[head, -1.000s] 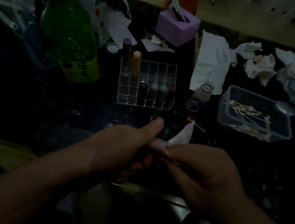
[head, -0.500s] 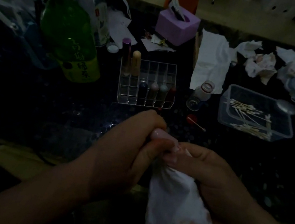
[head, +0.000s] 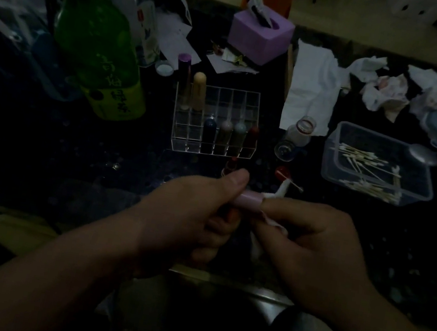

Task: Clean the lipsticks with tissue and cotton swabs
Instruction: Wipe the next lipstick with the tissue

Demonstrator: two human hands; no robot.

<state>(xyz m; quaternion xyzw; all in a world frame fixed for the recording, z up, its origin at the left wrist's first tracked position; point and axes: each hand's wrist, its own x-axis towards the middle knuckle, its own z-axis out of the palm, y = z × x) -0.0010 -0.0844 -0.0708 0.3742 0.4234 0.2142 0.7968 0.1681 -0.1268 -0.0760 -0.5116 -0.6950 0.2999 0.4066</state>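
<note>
dim light falls on a dark speckled countertop (head: 94,173) crowded with cleaning supplies. reference landmark: the clear acrylic rack (head: 185,149) at mid-counter.

held item. the pink lipstick tube (head: 247,200) is off the counter, in front of the rack, lying roughly level between both hands. the left hand (head: 191,218) is curled round one end with the thumb laid along the top; this fixes the tube so it cannot turn freely while wiped. the right hand (head: 314,239) pinches a white tissue (head: 279,193) against the tube's other end, fingers curled. one tissue corner sticks up above the knuckles; more shows below the fingers. the tissue lies between fingers and tube, which probably keeps pigment off the skin.

stock. four capped lipsticks (head: 225,134) stand upright in the rack's front cells, each in its own compartment, so they stay separated. right of the rack, a clear tub (head: 329,169) holds cotton swabs (head: 367,167), on the right hand's side. behind and right of the rack lie crumpled used tissues (head: 383,91), some stained, beside a flat clean sheet (head: 310,94).

step in hand, as judged: wiping the tube end with tissue.
</note>
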